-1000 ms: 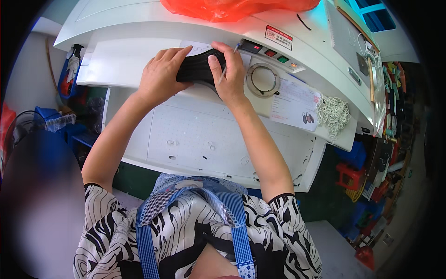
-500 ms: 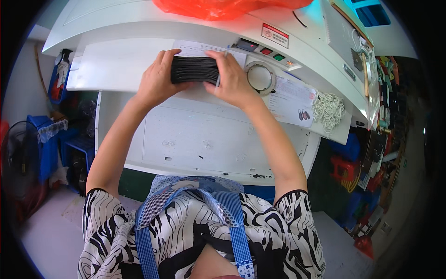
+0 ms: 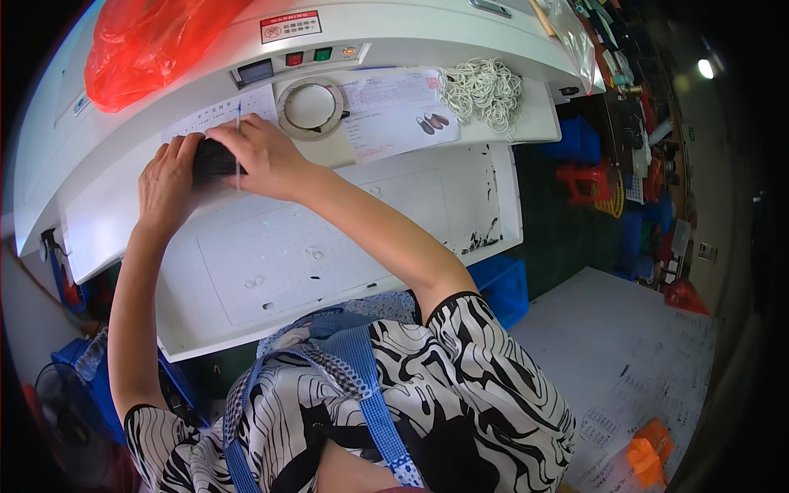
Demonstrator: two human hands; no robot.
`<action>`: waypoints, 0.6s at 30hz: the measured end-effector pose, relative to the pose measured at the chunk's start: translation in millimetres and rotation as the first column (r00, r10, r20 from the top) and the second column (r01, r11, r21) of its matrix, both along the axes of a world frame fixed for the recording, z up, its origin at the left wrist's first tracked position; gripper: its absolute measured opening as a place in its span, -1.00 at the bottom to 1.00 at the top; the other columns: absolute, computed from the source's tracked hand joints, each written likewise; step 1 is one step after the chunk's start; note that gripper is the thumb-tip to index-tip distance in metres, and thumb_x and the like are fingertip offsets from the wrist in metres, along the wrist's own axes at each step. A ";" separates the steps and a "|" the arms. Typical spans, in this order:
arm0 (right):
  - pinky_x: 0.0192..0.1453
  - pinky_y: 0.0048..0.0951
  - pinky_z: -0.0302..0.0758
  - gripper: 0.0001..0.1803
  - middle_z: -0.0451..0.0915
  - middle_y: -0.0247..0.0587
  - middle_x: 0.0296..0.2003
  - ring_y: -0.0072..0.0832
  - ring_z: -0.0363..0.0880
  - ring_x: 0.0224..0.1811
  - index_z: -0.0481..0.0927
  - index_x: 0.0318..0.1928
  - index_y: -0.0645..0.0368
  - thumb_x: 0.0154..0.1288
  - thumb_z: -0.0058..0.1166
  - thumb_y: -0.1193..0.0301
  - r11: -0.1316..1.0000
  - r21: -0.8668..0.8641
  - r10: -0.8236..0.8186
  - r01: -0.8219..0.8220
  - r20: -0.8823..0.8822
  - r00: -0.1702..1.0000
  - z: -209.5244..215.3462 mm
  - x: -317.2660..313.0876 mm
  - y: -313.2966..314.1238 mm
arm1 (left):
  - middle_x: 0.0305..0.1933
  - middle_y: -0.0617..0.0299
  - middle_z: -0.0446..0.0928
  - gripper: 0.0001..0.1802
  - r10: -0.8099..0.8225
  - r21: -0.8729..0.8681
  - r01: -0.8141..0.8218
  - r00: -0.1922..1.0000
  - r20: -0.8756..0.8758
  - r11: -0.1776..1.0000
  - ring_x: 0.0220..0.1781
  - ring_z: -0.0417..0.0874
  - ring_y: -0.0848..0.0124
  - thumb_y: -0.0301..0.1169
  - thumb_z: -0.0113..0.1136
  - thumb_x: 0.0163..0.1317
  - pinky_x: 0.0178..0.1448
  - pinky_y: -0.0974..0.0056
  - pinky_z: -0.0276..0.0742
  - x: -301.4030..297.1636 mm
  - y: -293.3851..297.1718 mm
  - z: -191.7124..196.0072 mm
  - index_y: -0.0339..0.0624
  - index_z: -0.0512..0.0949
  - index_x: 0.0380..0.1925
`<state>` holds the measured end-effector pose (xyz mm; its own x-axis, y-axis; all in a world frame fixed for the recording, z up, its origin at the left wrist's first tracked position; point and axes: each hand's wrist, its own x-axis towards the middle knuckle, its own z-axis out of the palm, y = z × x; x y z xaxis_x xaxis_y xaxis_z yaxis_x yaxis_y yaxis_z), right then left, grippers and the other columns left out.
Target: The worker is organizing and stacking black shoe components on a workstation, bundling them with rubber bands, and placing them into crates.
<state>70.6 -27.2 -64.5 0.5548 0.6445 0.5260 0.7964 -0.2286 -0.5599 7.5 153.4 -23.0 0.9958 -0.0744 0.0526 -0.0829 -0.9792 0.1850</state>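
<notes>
Your left hand [image 3: 168,177] is closed around the left end of a black bundle [image 3: 215,163], fingers curled over its far edge. Your right hand [image 3: 267,160] grips the right end, index finger reaching along the top and thumb on the near side. So both hands are clamped on the one bundle, facing each other. The bundle's surface is blurred; you cannot count its layers from here.

A slim pen-like rod [image 3: 239,112] with a blue tip crosses your right fingers, tip pointing away from you.

Location: the bundle is at the left part of the white tabletop [image 3: 99,222], just on your side of a printed sheet [image 3: 220,112], which your fingers partly cover. Whether it touches the surface, you cannot tell.

To the right of your right hand, in order: a metal ring [image 3: 289,107], a second sheet [image 3: 386,119] with small shoe pictures, then a tangled heap of white cord [image 3: 485,92] overlapping that sheet's edge.

Beyond the ring, the machine's front panel carries a dark display [image 3: 255,72], a red button [image 3: 294,59] and a green button [image 3: 323,55].
</notes>
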 end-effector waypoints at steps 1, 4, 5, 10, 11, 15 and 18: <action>0.09 -0.25 0.40 -0.38 0.56 -0.18 -0.10 -0.21 0.49 -0.08 0.43 0.03 0.13 -0.10 0.37 0.37 0.998 0.033 -0.048 0.049 -0.013 0.999 6.9 -4.4 -10.8 | -0.06 0.14 0.52 -0.37 0.014 -0.001 -0.014 1.000 -0.021 1.000 0.01 0.55 0.15 -0.42 0.35 -0.12 0.00 0.11 0.49 -4.3 2.8 -0.2 -0.10 0.39 0.05; 0.03 -0.37 0.39 -0.65 0.65 -0.31 -0.35 -0.33 0.59 -0.24 0.58 -0.12 0.08 0.03 0.31 0.40 0.953 0.062 -0.294 0.298 -0.065 0.954 1.6 11.0 -80.7 | -0.06 0.12 0.52 -0.41 0.078 0.000 -0.078 0.997 -0.027 0.997 -0.01 0.56 0.11 -0.44 0.34 -0.12 0.00 0.09 0.49 -12.4 1.0 -7.5 -0.09 0.40 0.01; -0.13 -0.24 0.41 -0.77 0.63 -0.33 -0.46 -0.30 0.58 -0.34 0.57 -0.28 0.07 0.03 0.30 0.40 0.896 0.068 -0.435 0.440 -0.069 0.898 -2.7 22.0 -108.7 | -0.06 0.12 0.52 -0.41 0.076 -0.004 -0.076 0.997 -0.032 0.997 -0.01 0.56 0.11 -0.44 0.34 -0.12 0.00 0.09 0.49 -12.9 0.5 -9.7 -0.09 0.40 0.01; -0.24 -0.25 0.43 -0.78 0.62 -0.31 -0.49 -0.32 0.59 -0.38 0.60 -0.38 0.04 0.04 0.29 0.22 0.502 -0.276 -0.780 0.820 0.266 0.567 -22.4 81.5 -216.0 | -0.06 0.10 0.51 -0.43 0.108 -0.052 -0.109 0.994 -0.022 0.993 0.01 0.56 0.06 -0.31 0.38 -0.03 -0.03 0.06 0.50 -9.6 -3.0 -16.1 -0.10 0.38 0.00; -0.29 -0.26 0.47 -0.73 0.63 -0.31 -0.48 -0.34 0.60 -0.39 0.61 -0.39 0.05 0.04 0.29 0.14 0.428 -0.323 -0.749 0.844 0.397 0.531 -24.7 88.9 -223.0 | -0.05 0.08 0.51 -0.44 0.117 -0.032 -0.118 0.993 -0.033 0.993 -0.01 0.57 0.04 -0.19 0.36 0.03 -0.05 0.05 0.50 -8.9 3.7 -20.4 -0.10 0.38 0.00; -0.22 -0.17 0.46 -0.68 0.63 -0.23 -0.31 -0.33 0.58 -0.26 0.58 -0.17 0.02 0.14 0.26 0.16 0.475 -0.404 -0.742 0.782 0.294 0.603 -12.5 95.1 -224.1 | -0.04 0.08 0.57 -0.45 0.158 -0.031 -0.159 0.987 -0.039 0.987 -0.04 0.60 0.02 -0.04 0.23 0.15 -0.06 0.07 0.52 -1.4 26.8 -26.7 -0.05 0.38 0.06; -0.21 -0.21 0.47 -0.71 0.62 -0.21 -0.30 -0.34 0.57 -0.29 0.58 -0.15 0.05 0.16 0.25 0.22 0.572 -0.236 -0.769 0.786 0.180 0.613 -19.8 60.0 -233.7 | -0.14 0.01 0.61 -0.42 0.218 -0.014 -0.218 0.969 0.113 0.976 -0.09 0.62 0.00 0.02 0.23 0.15 -0.11 0.10 0.54 -3.2 33.3 -26.9 -0.02 0.39 0.08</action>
<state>130.6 -260.9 -84.3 0.8882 0.0921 0.4501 0.2648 -0.9033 -0.3376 4.3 186.7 -50.0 0.9757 0.1439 0.1653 0.1119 -0.9757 0.1885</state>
